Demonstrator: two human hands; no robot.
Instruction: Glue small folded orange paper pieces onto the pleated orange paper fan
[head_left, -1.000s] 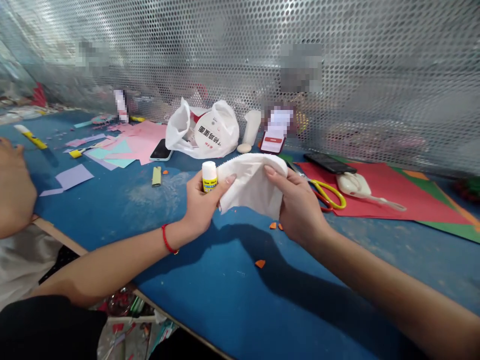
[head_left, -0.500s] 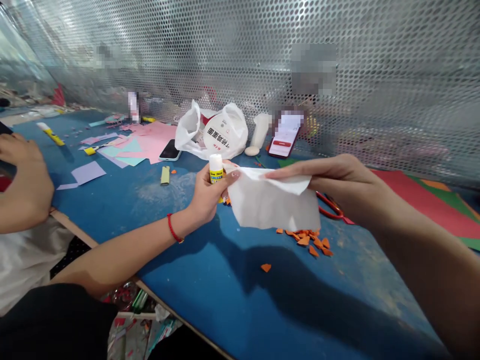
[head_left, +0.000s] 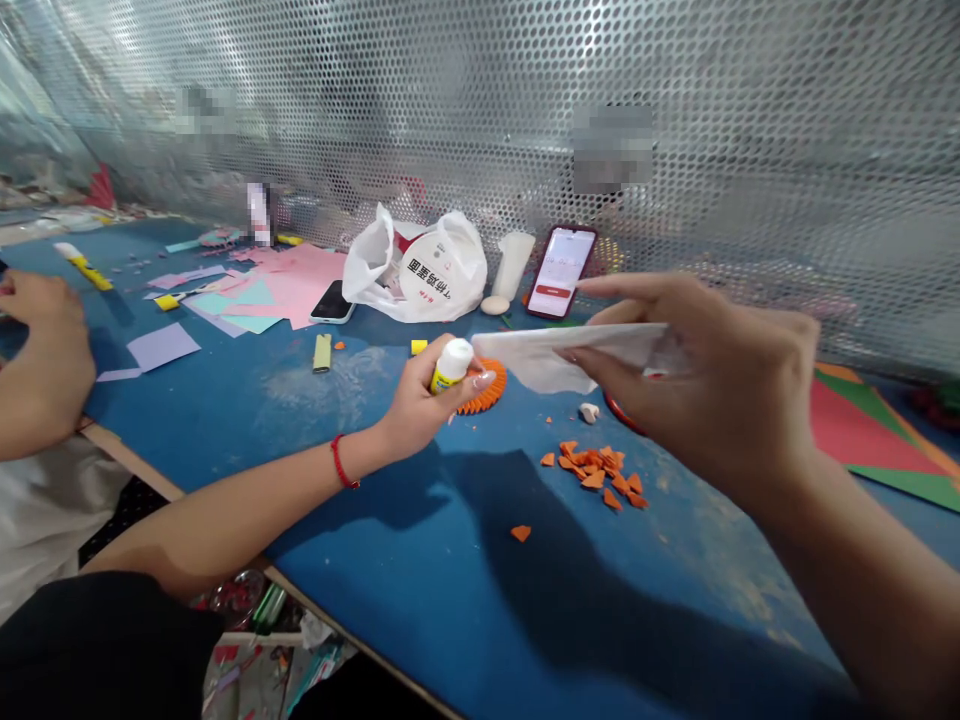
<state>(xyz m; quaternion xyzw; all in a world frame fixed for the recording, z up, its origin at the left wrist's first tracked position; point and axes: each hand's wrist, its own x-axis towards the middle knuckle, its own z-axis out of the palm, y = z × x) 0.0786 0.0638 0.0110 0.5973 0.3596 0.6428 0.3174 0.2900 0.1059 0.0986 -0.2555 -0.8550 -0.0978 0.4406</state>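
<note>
My left hand (head_left: pixel 421 398), closed, holds a glue stick (head_left: pixel 448 368) upright, slightly tilted, its white top showing. The left end of a folded white tissue (head_left: pixel 547 358) reaches the left fingertips; whether they grip it cannot be made out. My right hand (head_left: pixel 720 385) pinches the tissue's other end between thumb and fingers. Partly behind the left fingers is an orange pleated paper rosette (head_left: pixel 491 388); whether it is held or lies on the table is unclear. Below the tissue lie orange paper scraps (head_left: pixel 592 468), a crumpled white bit (head_left: pixel 589 412) and a partly hidden red loop handle (head_left: pixel 621 412).
Along the back of the blue table (head_left: pixel 420 570) stand a white plastic bag (head_left: pixel 367 275), a lit phone (head_left: pixel 561 272) and a dark phone (head_left: pixel 333 302). A lighter (head_left: pixel 322 354) and yellow cap (head_left: pixel 418 347) lie nearer. Another person's arm (head_left: pixel 49 350) rests at left; coloured sheets (head_left: pixel 862 415) lie right.
My right hand has turned and risen, folding the hanging tissue into a flatter strip. The glue stick has moved slightly right and down. The orange rosette and yellow cap have come into view.
</note>
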